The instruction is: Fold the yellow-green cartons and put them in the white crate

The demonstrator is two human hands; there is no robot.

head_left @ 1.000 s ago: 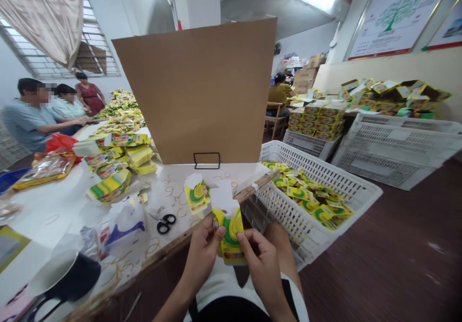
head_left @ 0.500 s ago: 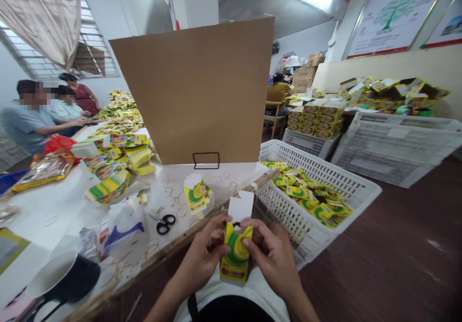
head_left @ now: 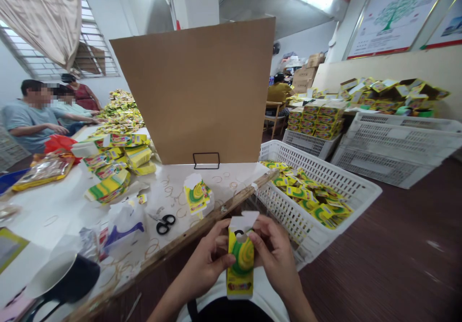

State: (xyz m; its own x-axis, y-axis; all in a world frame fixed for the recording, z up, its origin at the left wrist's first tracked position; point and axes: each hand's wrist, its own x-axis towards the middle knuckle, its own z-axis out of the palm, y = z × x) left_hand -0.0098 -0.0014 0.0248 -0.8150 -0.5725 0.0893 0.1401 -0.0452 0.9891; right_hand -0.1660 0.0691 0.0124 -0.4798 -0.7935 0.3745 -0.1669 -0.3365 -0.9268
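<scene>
Above my lap is a small yellow carton (head_left: 240,269) with a green swirl, standing upright with its white top flap raised and bent over the opening. My left hand (head_left: 212,247) grips its left side, thumb on the front panel. On the other side, my right hand (head_left: 272,245) holds the upper right edge, with fingers at the flap. Something dark shows in the carton's mouth, too small to name. Beyond the table's wooden edge lies another stack of yellow cartons (head_left: 197,194), nearest to my left hand. Black-handled scissors (head_left: 166,224) rest left of it.
A white crate (head_left: 357,185) full of yellow cartons stands at my right. A tall cardboard sheet (head_left: 198,96) rises at the table's back. Left are piled packaging (head_left: 115,163), a dark mug (head_left: 72,278) and rubber bands (head_left: 151,250). People sit at the far left.
The carton has come slightly lower, and its top flap, upright before, is now folded down toward the opening. My right hand has shifted up toward the flap.
</scene>
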